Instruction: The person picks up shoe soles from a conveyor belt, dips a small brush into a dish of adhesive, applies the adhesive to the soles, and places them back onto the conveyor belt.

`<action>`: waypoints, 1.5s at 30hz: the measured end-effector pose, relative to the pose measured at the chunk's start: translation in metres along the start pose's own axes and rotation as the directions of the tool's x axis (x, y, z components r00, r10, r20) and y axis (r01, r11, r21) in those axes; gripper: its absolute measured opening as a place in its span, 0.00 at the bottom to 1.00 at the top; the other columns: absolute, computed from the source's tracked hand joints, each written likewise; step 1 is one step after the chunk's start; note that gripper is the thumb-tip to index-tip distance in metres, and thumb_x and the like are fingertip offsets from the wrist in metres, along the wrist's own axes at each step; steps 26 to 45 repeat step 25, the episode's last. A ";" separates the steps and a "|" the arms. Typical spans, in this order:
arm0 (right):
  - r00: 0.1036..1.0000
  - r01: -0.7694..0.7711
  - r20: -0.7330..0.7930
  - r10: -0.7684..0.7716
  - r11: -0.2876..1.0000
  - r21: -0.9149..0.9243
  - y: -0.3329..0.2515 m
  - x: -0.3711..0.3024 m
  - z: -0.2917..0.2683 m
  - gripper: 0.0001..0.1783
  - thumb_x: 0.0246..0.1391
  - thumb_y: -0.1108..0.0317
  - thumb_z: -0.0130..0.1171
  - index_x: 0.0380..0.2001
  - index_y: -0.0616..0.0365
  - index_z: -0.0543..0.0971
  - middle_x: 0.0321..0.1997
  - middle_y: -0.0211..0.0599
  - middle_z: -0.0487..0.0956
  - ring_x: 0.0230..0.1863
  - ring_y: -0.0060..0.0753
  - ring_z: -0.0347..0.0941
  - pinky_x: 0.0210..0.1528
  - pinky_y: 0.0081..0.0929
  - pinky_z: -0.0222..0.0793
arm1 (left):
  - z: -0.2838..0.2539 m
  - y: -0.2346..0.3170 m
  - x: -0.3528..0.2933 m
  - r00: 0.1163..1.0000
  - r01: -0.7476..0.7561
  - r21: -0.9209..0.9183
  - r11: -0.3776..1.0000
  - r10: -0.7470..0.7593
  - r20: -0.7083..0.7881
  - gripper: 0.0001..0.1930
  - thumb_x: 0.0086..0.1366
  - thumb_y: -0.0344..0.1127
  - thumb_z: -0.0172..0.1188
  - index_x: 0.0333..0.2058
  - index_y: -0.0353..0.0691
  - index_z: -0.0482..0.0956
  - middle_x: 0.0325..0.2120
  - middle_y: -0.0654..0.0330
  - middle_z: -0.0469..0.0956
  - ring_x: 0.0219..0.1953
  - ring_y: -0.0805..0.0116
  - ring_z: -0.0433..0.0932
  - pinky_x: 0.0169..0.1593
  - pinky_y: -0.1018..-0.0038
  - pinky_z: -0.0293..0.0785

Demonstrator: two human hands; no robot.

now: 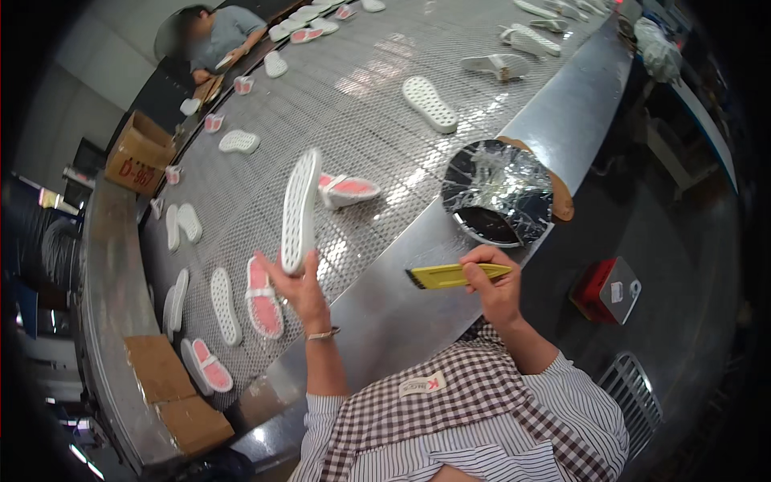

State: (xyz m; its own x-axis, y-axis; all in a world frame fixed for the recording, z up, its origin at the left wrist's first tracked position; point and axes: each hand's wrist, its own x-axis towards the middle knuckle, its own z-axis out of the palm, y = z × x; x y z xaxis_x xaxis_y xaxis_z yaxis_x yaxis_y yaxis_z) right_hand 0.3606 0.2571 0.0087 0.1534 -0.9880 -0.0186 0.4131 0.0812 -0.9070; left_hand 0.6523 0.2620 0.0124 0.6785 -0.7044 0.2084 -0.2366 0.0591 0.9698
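Observation:
My left hand grips the lower end of a white shoe sole and holds it upright above the mesh belt, its holed face in view. In my right hand is a yellow-handled brush, pinched level with its dark bristles pointing left. Just beyond that hand, a round pan sits on the metal ledge, with a shiny, crinkled surface and something dark inside. Behind the raised sole lies a sandal with a pink insole. Another pink-insoled sandal rests beside my left hand.
The mesh belt carries several white soles, such as this one, and sandals. Flattened cardboard lies at the left rim, below a cardboard box. Across the belt sits a person. A red-sided box stands on the right.

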 end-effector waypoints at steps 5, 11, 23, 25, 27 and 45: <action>0.987 0.100 -0.120 -0.104 0.994 -0.034 -0.006 -0.004 -0.011 0.04 0.57 0.73 0.58 0.34 0.62 0.78 0.31 0.28 0.76 0.24 0.13 0.69 0.25 0.12 0.65 | 0.045 0.033 0.024 0.988 -0.152 -0.041 0.987 0.153 0.010 0.53 0.55 0.23 0.63 0.66 0.30 0.29 0.47 0.50 0.69 0.49 0.64 0.71 0.51 0.70 0.71; 0.987 0.089 -0.131 -0.090 0.996 -0.016 -0.002 0.004 -0.012 0.04 0.57 0.73 0.57 0.34 0.62 0.77 0.31 0.29 0.75 0.24 0.13 0.69 0.25 0.11 0.65 | 0.143 0.037 0.087 0.992 -0.029 -0.074 0.997 0.037 0.117 0.61 0.52 0.35 0.68 0.65 0.33 0.21 0.61 0.39 0.53 0.60 0.49 0.63 0.61 0.62 0.65; 0.985 0.032 -0.165 -0.042 0.998 -0.058 -0.001 0.003 -0.017 0.05 0.57 0.71 0.57 0.35 0.61 0.78 0.31 0.27 0.77 0.25 0.11 0.69 0.25 0.10 0.66 | 0.029 -0.014 0.049 0.957 -0.212 0.423 0.881 0.100 0.272 0.47 0.54 0.46 0.67 0.65 0.34 0.50 0.65 0.47 0.51 0.68 0.51 0.46 0.69 0.58 0.42; 0.988 0.020 -0.154 -0.027 0.999 -0.047 0.001 0.005 -0.011 0.04 0.57 0.72 0.57 0.35 0.60 0.77 0.30 0.28 0.75 0.24 0.12 0.67 0.24 0.11 0.64 | -0.025 -0.021 0.055 0.978 -0.101 0.412 0.906 0.014 0.207 0.46 0.55 0.46 0.67 0.65 0.37 0.51 0.65 0.50 0.52 0.69 0.52 0.46 0.69 0.56 0.41; 0.988 0.020 -0.154 -0.027 0.999 -0.047 0.001 0.005 -0.011 0.04 0.57 0.72 0.57 0.35 0.60 0.77 0.30 0.28 0.75 0.24 0.12 0.67 0.24 0.11 0.64 | -0.025 -0.021 0.055 0.978 -0.101 0.412 0.906 0.014 0.207 0.46 0.55 0.46 0.67 0.65 0.37 0.51 0.65 0.50 0.52 0.69 0.52 0.46 0.69 0.56 0.41; 0.988 0.020 -0.154 -0.027 0.999 -0.047 0.001 0.005 -0.011 0.04 0.57 0.72 0.57 0.35 0.60 0.77 0.30 0.28 0.75 0.24 0.12 0.67 0.24 0.11 0.64 | -0.025 -0.021 0.055 0.978 -0.101 0.412 0.906 0.014 0.207 0.46 0.55 0.46 0.67 0.65 0.37 0.51 0.65 0.50 0.52 0.69 0.52 0.46 0.69 0.56 0.41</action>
